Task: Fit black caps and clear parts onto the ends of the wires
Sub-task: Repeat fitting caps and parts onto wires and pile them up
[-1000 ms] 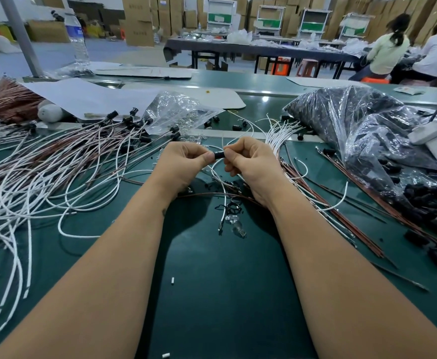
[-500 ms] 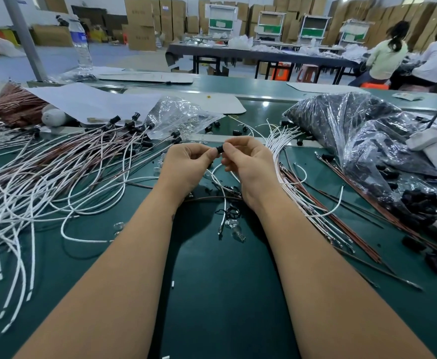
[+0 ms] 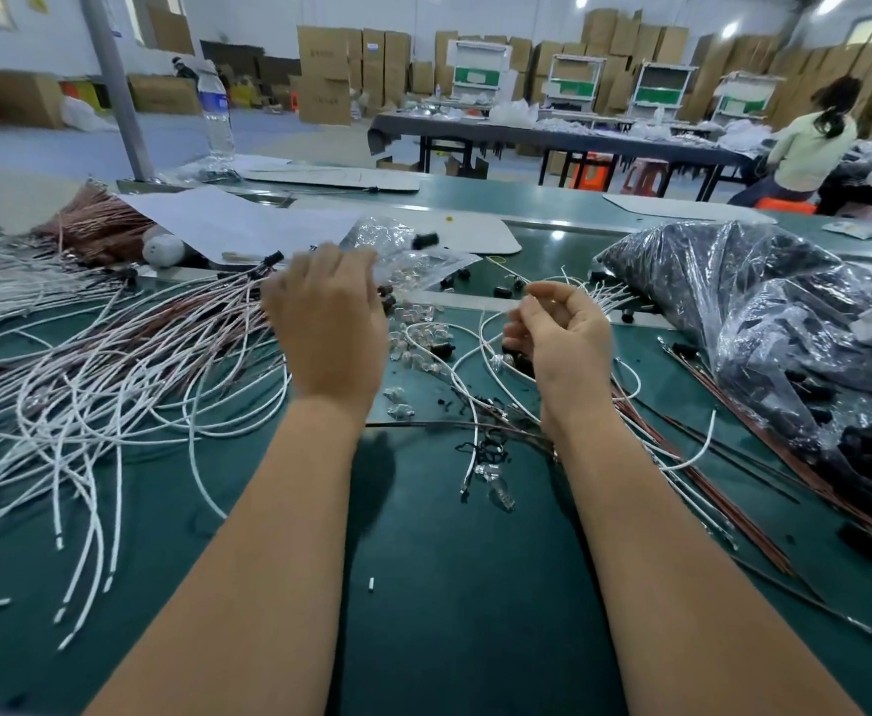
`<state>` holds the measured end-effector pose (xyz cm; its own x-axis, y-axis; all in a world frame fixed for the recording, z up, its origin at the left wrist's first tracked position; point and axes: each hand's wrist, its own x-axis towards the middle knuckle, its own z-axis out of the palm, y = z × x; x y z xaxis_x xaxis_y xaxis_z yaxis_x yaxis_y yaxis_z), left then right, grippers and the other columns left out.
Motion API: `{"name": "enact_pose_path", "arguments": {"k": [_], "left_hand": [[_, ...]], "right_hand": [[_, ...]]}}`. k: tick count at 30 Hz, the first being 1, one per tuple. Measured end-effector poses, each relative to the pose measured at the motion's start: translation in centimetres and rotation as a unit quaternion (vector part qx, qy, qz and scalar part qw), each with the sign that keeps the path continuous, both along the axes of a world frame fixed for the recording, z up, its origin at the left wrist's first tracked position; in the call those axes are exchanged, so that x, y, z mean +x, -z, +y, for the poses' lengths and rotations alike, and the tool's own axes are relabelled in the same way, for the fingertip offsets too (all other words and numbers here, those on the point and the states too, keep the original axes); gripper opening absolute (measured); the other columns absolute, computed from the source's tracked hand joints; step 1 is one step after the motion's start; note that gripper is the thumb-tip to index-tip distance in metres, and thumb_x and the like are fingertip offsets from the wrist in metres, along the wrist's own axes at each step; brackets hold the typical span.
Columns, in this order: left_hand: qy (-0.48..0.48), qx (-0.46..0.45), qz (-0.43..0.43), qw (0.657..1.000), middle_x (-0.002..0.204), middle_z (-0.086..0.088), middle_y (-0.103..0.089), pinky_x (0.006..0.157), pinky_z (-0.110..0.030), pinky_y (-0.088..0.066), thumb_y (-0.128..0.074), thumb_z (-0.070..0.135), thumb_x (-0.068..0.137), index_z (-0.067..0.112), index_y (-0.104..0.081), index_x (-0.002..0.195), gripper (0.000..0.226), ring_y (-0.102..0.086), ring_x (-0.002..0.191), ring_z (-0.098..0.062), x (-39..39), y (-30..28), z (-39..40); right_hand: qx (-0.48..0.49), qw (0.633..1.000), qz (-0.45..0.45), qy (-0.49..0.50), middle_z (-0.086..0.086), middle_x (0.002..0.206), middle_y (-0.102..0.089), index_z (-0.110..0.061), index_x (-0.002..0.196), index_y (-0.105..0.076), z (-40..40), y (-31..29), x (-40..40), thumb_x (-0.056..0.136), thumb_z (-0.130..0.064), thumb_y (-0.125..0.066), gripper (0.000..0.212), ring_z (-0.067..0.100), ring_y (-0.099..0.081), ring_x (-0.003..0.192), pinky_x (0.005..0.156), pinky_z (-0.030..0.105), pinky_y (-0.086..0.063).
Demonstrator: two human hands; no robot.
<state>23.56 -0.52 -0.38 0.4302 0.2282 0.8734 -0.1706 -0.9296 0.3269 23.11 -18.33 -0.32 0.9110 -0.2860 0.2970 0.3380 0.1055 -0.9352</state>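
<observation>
1. I look out over a warehouse hall: stacked cardboard boxes along the back wall, a long dark table in the middle distance, and a person in a pale top seated at far right.
2. Under my view runs a green work surface, with a white paper sheet and a water bottle at its far side.
3. A big plastic bag of black caps slumps at right; a smaller clear bag lies behind my left hand.
4. A broad sprawl of white wires covers the left of the surface, with brown wires beside my right forearm.
5. My left hand hovers palm down over the capped wire ends, fingers loosely spread, gripping nothing I can see.
6. My right hand is half curled, thumb and forefinger close together; whether they pinch a wire I cannot tell.
7. Loose clear parts and a few black caps lie scattered between and beyond the hands.
</observation>
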Motion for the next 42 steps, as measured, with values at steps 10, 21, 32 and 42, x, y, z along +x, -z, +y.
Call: {"name": "enact_pose_path", "arguments": {"k": [10, 21, 32, 42], "left_hand": [[-0.087, -0.002, 0.258, 0.962, 0.156, -0.014, -0.01, 0.112, -0.061, -0.004, -0.055, 0.002, 0.071, 0.027, -0.026, 0.146, 0.085, -0.003, 0.144, -0.034, 0.9, 0.8, 1.8], [0.121, 0.029, 0.352, 0.928, 0.113, -0.004, -0.067, 0.088, -0.04, -0.049, -0.051, 0.013, 0.086, 0.023, -0.069, 0.112, 0.032, -0.057, 0.106, -0.028, 1.3, 1.1, -0.7], [0.162, 0.099, 0.339, 0.921, 0.121, 0.005, -0.065, 0.098, -0.037, -0.038, -0.048, 0.025, 0.092, 0.031, -0.066, 0.114, 0.029, -0.048, 0.118, -0.022, 1.6, 1.8, -3.5], [0.164, 0.006, 0.41, 0.897, 0.103, 0.007, -0.066, 0.086, -0.036, -0.026, -0.059, 0.028, 0.079, 0.039, -0.068, 0.093, 0.021, -0.04, 0.116, -0.025, 1.4, 1.4, -3.3]], "right_hand": [[-0.556, 0.819, 0.102, 0.097, -0.001, 0.088, -0.064, -0.016, 0.091, -0.066, 0.3, 1.2, 0.1, 0.089, -0.018, -0.057, 0.009, 0.021, -0.057, 0.081, 0.064, 0.029, -0.04], [-0.596, 0.794, 0.091, 0.069, 0.006, 0.097, -0.065, -0.013, 0.112, -0.059, 0.8, 1.2, 0.1, 0.084, 0.001, -0.05, 0.032, 0.028, -0.056, 0.097, 0.076, 0.037, -0.05], [-0.418, 0.903, 0.088, 0.052, 0.005, 0.097, -0.063, -0.017, 0.095, -0.06, 0.7, 0.4, -0.1, 0.087, -0.007, -0.044, 0.021, 0.022, -0.054, 0.084, 0.07, 0.028, -0.036], [-0.395, 0.916, 0.039, 0.051, -0.014, 0.066, -0.057, -0.032, 0.098, -0.071, 0.3, 0.7, 0.1, 0.093, -0.046, -0.055, 0.022, 0.013, -0.056, 0.071, 0.065, 0.028, -0.043]]}}
